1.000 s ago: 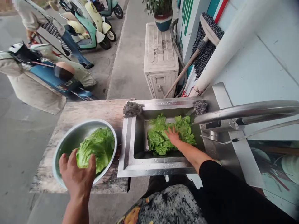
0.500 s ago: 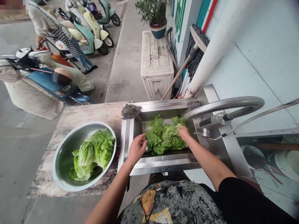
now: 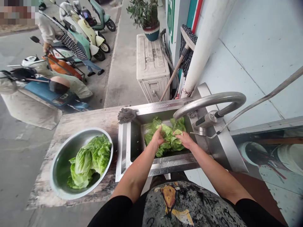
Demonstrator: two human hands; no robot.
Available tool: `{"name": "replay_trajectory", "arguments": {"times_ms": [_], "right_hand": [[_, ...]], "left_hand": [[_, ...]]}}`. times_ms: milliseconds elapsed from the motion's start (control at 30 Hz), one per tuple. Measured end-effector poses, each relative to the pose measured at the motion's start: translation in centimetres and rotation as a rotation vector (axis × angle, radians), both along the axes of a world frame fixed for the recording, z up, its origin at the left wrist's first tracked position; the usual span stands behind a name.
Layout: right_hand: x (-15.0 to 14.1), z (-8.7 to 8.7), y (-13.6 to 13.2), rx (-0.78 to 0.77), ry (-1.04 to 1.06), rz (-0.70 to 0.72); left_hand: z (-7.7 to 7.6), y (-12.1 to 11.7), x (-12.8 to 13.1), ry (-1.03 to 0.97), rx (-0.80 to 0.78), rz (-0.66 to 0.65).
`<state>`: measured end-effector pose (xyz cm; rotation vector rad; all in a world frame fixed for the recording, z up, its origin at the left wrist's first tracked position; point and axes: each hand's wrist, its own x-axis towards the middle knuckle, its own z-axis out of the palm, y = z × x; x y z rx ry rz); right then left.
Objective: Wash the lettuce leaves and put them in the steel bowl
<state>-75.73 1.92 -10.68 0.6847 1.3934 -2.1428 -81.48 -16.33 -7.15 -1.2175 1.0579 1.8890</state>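
Both hands are in the steel sink [image 3: 125, 148], holding green lettuce leaves [image 3: 168, 135] under the curved steel faucet [image 3: 208, 101]. My left hand [image 3: 157, 138] grips the left side of the bunch, fingers curled round the leaves. On the right side, my right hand [image 3: 185, 139] closes on the same bunch. More lettuce [image 3: 91, 157] lies in a round steel bowl [image 3: 62, 170] on the worn wooden board [image 3: 78, 121] left of the sink.
A grey rag [image 3: 126, 114] hangs on the sink's back left corner. Behind stand an old white appliance [image 3: 150, 63], a potted plant [image 3: 146, 17], a mop [image 3: 187, 53] and a white pipe [image 3: 201, 47]. Scooters [image 3: 47, 91] and a person [image 3: 61, 41] are at the left on the street.
My left hand left the lettuce in the bowl and moved right into the sink. Both hands now close on the lettuce bunch under the faucet.
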Motion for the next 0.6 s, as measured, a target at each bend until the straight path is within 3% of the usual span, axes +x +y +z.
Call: {"name": "replay_trajectory", "arguments": {"times_ms": [133, 267, 433, 600], "right_hand": [[-0.4, 0.1, 0.5, -0.148, -0.105, -0.165], [-1.2, 0.7, 0.4, -0.280, -0.172, -0.252], [-2.1, 1.8, -0.1, -0.333, -0.185, -0.187], [-2.9, 1.9, -1.4, -0.186, -0.116, -0.039]], "left_hand": [[0.6, -0.2, -1.2, 0.111, -0.097, 0.068], [0.1, -0.3, -1.6, 0.315, -0.371, 0.020], [-0.2, -0.7, -1.3, 0.482, -0.423, -0.239], [0.6, 0.1, -0.6, 0.783, -0.397, -0.692]]}}
